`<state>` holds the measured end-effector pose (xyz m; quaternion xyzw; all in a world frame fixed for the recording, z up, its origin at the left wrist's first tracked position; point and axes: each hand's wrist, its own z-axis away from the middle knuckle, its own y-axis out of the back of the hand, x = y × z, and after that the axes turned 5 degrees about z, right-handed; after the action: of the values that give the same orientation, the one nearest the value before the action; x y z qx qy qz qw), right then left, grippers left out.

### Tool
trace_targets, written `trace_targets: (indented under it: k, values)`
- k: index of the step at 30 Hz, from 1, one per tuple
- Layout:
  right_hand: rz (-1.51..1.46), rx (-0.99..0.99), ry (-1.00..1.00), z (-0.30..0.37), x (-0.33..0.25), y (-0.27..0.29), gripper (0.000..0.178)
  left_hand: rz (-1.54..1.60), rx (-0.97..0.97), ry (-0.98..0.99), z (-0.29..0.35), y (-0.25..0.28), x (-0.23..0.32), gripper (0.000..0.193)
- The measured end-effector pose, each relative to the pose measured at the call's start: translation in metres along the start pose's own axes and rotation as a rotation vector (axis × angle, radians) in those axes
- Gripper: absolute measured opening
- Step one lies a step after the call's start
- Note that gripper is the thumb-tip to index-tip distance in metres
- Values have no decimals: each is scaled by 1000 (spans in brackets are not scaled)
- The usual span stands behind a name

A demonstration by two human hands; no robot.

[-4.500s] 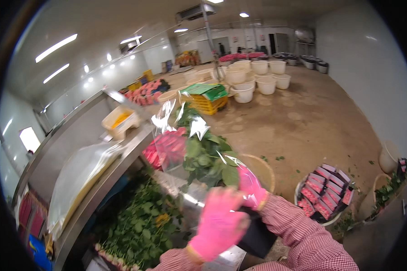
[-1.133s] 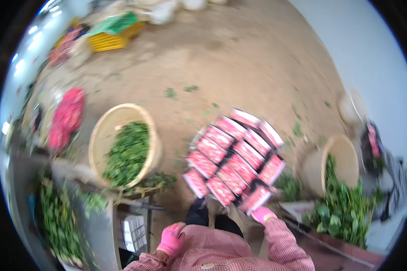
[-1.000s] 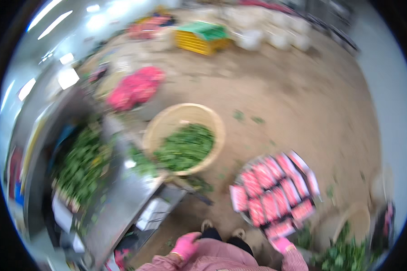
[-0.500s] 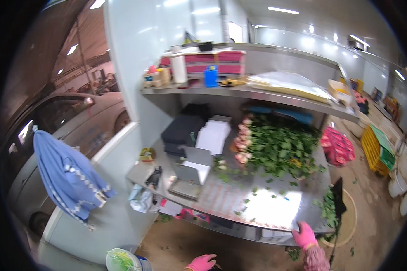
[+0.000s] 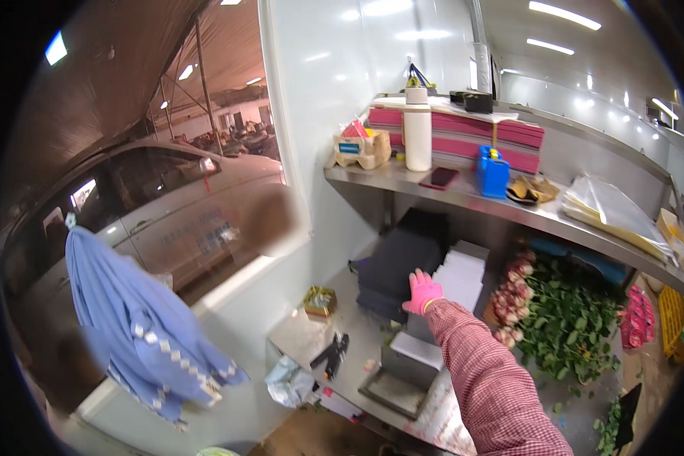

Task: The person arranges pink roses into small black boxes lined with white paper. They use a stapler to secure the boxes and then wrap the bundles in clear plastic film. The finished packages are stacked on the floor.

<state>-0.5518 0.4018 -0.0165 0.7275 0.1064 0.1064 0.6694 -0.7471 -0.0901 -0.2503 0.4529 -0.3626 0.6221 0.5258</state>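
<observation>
Black sheets (image 5: 399,262) lie stacked on the desk (image 5: 346,308) beside white cards (image 5: 461,272); probably light, stiffish, slippery together, best pinched at a corner. My right fingers (image 5: 418,281) spread apart at the stack's right edge; contact unclear.

The steel shelf (image 5: 433,185) overhangs the far part of the table (image 5: 581,418), so the way in beneath it lies from the near side, where the person's right hand (image 5: 423,292) reaches to the dark stack (image 5: 403,258). Just right of that, the white stack (image 5: 461,277) narrows the bay, and beyond it the roses (image 5: 570,323) block the right. The grey metal holder (image 5: 410,368) stands in the way nearer, with the sleeved forearm (image 5: 490,365) passing along its right. Between forearm and leaves, a strip of tabletop gives passage. To the left, a gap remains between the dark stack and the small tin (image 5: 320,302); black-handled tools (image 5: 331,356) lie nearer.
</observation>
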Motion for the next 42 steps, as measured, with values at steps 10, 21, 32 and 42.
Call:
trace_targets:
  k: [10, 21, 32, 42]
  values:
    - [-39, 50, 116, -46, 10, -57, 26, -304, -180, -105, -136, 49, 151, 39]
    - [-117, 314, -55, 236, -30, -35, 38, -867, -645, -1210, -264, -93, 343, 48]
    - [-816, 155, -140, 157, 45, -33, 26, -1295, -921, -870, -318, -130, 294, 26]
    - [-824, -638, 46, 143, 24, -174, 32, -1144, -1344, -583, -328, -116, 302, 41]
